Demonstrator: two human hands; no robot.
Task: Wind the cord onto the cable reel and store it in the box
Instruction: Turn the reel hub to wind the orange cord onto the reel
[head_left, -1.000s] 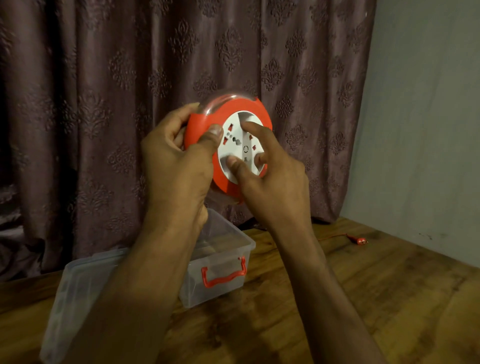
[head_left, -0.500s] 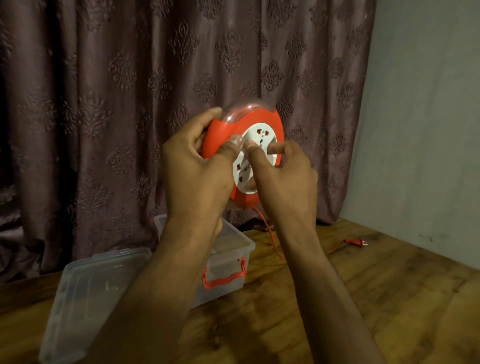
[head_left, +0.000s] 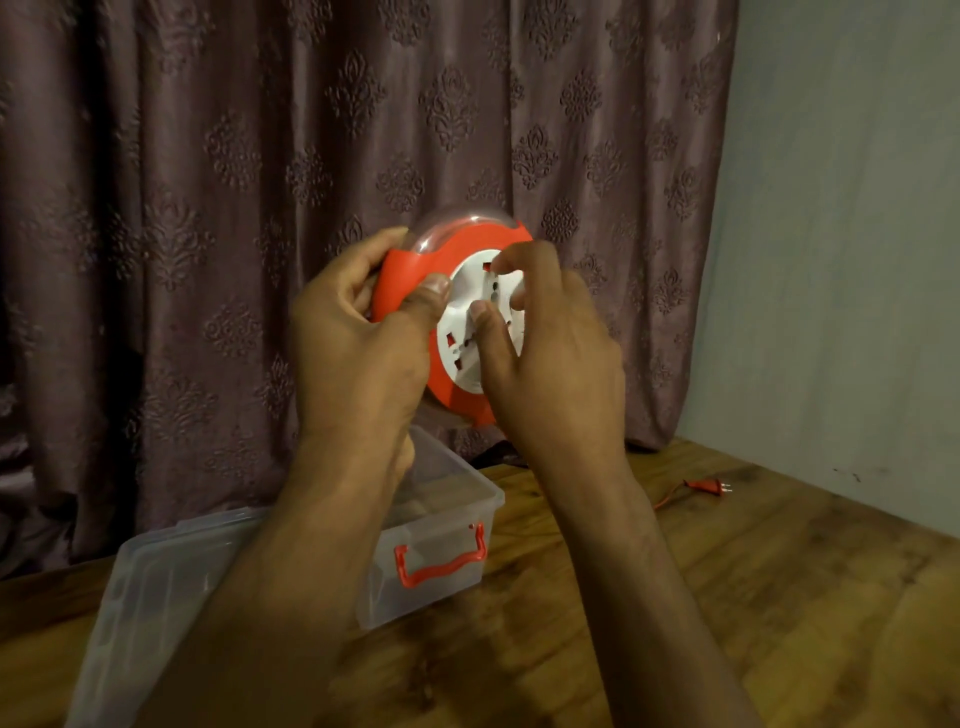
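Note:
I hold a round orange cable reel (head_left: 457, 249) with a white socket face (head_left: 462, 332) up in front of the curtain. My left hand (head_left: 358, 338) grips its orange rim, thumb on the front. The curled fingers and thumb of my right hand (head_left: 550, 353) pinch the white centre hub. A short length of orange cord (head_left: 670, 496) ends in an orange plug (head_left: 707, 486) lying on the wooden table (head_left: 779, 597) at the right. A clear plastic box (head_left: 441, 519) with an orange handle stands open below the reel.
The box's clear lid (head_left: 156, 597) lies flat to the left of the box. A patterned brown curtain (head_left: 260, 182) hangs behind the table, and a grey wall (head_left: 841, 260) closes off the right side.
My right hand's fingers have shifted round on the white hub, which has turned. The plug has slid a little nearer along the table, and the hanging cord below the reel is out of sight.

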